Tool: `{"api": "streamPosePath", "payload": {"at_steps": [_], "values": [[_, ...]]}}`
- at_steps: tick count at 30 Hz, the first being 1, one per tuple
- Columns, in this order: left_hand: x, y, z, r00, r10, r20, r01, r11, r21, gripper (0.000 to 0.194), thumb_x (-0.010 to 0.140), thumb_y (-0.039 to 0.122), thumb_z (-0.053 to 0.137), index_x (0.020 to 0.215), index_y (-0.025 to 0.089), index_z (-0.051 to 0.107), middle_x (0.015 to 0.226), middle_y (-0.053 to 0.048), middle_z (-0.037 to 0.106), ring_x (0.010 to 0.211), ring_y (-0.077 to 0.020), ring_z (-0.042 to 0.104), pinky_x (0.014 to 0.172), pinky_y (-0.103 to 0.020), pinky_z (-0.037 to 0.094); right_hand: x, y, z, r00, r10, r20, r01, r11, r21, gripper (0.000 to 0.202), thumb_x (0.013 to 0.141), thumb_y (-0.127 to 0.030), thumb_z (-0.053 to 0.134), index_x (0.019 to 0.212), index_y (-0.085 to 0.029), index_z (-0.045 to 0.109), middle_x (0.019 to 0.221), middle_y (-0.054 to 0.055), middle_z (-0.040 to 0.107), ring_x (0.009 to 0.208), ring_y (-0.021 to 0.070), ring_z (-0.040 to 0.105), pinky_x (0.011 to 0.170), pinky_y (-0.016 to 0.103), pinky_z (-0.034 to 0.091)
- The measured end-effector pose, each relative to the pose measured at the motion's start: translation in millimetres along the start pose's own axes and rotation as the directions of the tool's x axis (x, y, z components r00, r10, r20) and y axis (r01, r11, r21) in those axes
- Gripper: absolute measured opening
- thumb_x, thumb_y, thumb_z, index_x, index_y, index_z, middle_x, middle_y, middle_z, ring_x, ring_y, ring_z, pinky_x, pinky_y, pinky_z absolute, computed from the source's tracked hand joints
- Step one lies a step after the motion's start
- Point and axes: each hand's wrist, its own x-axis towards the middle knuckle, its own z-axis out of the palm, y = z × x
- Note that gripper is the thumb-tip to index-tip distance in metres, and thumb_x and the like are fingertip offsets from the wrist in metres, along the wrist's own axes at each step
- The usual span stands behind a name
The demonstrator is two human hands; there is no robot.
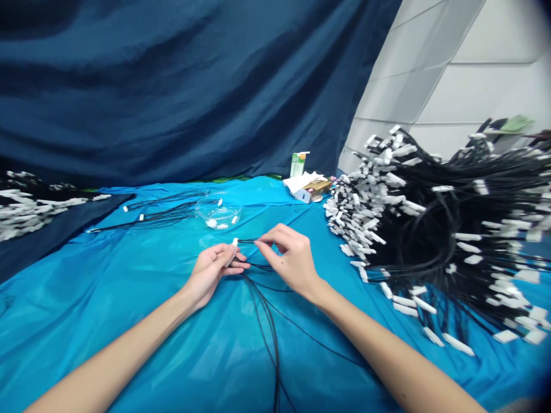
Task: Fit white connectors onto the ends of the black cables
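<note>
Between thumb and fingers, my left hand [212,269] grips a small white plug connector [235,243]. Thin black wires [246,241] run out of its right side. My right hand [289,252] pinches these wires a short way from the connector, thumb against fingertips. More black wires [272,321] pass under both hands and trail down toward the front edge of the view. Just beyond my left hand stands a clear plastic bowl [219,213] holding several small white connectors.
A big heap of black cables with white connectors [387,229] lies at the right. Another cable pile [30,206] is at the far left. Several cables [167,213] lie left of the bowl. A small open box [312,189] with papers sits at the back on the blue cloth [142,287].
</note>
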Motion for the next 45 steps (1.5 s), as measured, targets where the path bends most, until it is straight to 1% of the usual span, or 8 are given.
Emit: {"api": "streamPosePath", "payload": {"at_steps": [6, 23, 31, 35, 37, 40, 43, 45], "values": [[-1.4, 1.3, 0.0, 0.998, 0.05, -0.031, -0.051, 0.998, -0.023, 0.05, 0.061, 0.046, 0.065, 0.083, 0.006, 0.045, 0.086, -0.009, 0.055, 0.078, -0.0169, 0.058, 0.064, -0.021, 0.049, -3.8, 1.7, 2.9, 0.998, 0.038, 0.053, -0.033, 0.996, -0.087, 0.009, 0.074, -0.018, 0.054, 0.068, -0.014, 0.058, 0.068, 0.001, 0.054, 0.066, 0.0104, 0.046, 0.063, 0.024, 0.035], [-2.0, -3.3, -2.0, 0.99, 0.138, 0.008, -0.138, 0.99, 0.006, 0.046, 0.067, 0.047, 0.06, 0.081, 0.006, 0.042, 0.085, -0.008, 0.054, 0.079, -0.0163, 0.058, 0.069, -0.024, 0.05, -1.9, -2.1, 4.0, 0.967, 0.225, 0.116, -0.232, 0.971, 0.052, 0.011, 0.074, -0.019, 0.054, 0.066, -0.012, 0.059, 0.064, 0.001, 0.053, 0.063, 0.0083, 0.045, 0.059, 0.02, 0.033], [0.1, -6.5, -4.3, 0.985, 0.173, 0.021, -0.174, 0.983, 0.053, 0.044, 0.07, 0.046, 0.058, 0.082, 0.007, 0.042, 0.085, -0.008, 0.055, 0.08, -0.0159, 0.057, 0.072, -0.026, 0.05, -1.9, -1.9, 7.4, 0.887, 0.427, 0.178, -0.46, 0.854, 0.244, 0.014, 0.072, -0.022, 0.054, 0.064, -0.012, 0.06, 0.067, 0.001, 0.058, 0.063, 0.0092, 0.047, 0.057, 0.02, 0.034], [0.0, -6.6, -4.8, 0.982, 0.186, 0.034, -0.188, 0.98, 0.07, 0.042, 0.071, 0.045, 0.057, 0.082, 0.007, 0.043, 0.085, -0.008, 0.055, 0.08, -0.0153, 0.057, 0.071, -0.026, 0.05, 0.8, -3.3, 6.7, 0.825, 0.523, 0.213, -0.565, 0.776, 0.28, 0.011, 0.07, -0.019, 0.055, 0.066, -0.011, 0.062, 0.067, 0.001, 0.059, 0.065, 0.0101, 0.049, 0.059, 0.02, 0.035], [-0.2, -5.7, -4.7, 0.981, 0.187, 0.044, -0.19, 0.978, 0.082, 0.043, 0.071, 0.045, 0.057, 0.082, 0.006, 0.044, 0.083, -0.009, 0.055, 0.079, -0.0151, 0.057, 0.071, -0.026, 0.05, 0.7, -3.5, 6.7, 0.812, 0.541, 0.218, -0.582, 0.771, 0.258, 0.011, 0.07, -0.019, 0.055, 0.067, -0.011, 0.062, 0.066, 0.001, 0.059, 0.062, 0.0096, 0.048, 0.057, 0.02, 0.035], [-0.5, -4.4, -4.9, 0.982, 0.182, 0.053, -0.187, 0.978, 0.095, 0.044, 0.069, 0.046, 0.058, 0.082, 0.006, 0.045, 0.082, -0.008, 0.055, 0.077, -0.0147, 0.057, 0.07, -0.026, 0.051, -1.7, -4.3, 6.5, 0.866, 0.457, 0.204, -0.488, 0.861, 0.143, 0.013, 0.073, -0.02, 0.053, 0.067, -0.012, 0.06, 0.066, 0.0, 0.057, 0.06, 0.009, 0.046, 0.056, 0.021, 0.034], [-0.9, -4.5, -6.3, 0.985, 0.164, 0.052, -0.168, 0.981, 0.096, 0.046, 0.068, 0.047, 0.059, 0.082, 0.007, 0.044, 0.08, -0.007, 0.055, 0.075, -0.0142, 0.057, 0.069, -0.026, 0.051, -4.9, -6.5, 4.7, 0.961, 0.212, 0.176, -0.192, 0.973, -0.127, 0.015, 0.077, -0.022, 0.05, 0.067, -0.013, 0.056, 0.07, 0.001, 0.055, 0.068, 0.0116, 0.044, 0.062, 0.024, 0.034], [-1.0, -5.0, -7.3, 0.988, 0.147, 0.053, -0.152, 0.983, 0.102, 0.046, 0.067, 0.048, 0.06, 0.082, 0.007, 0.044, 0.08, -0.007, 0.055, 0.074, -0.0138, 0.057, 0.07, -0.026, 0.051, -6.1, -7.3, 2.7, 0.977, 0.035, 0.209, 0.034, 0.947, -0.319, 0.017, 0.08, -0.024, 0.046, 0.07, -0.013, 0.054, 0.074, 0.003, 0.053, 0.074, 0.0145, 0.042, 0.064, 0.027, 0.034]]}}
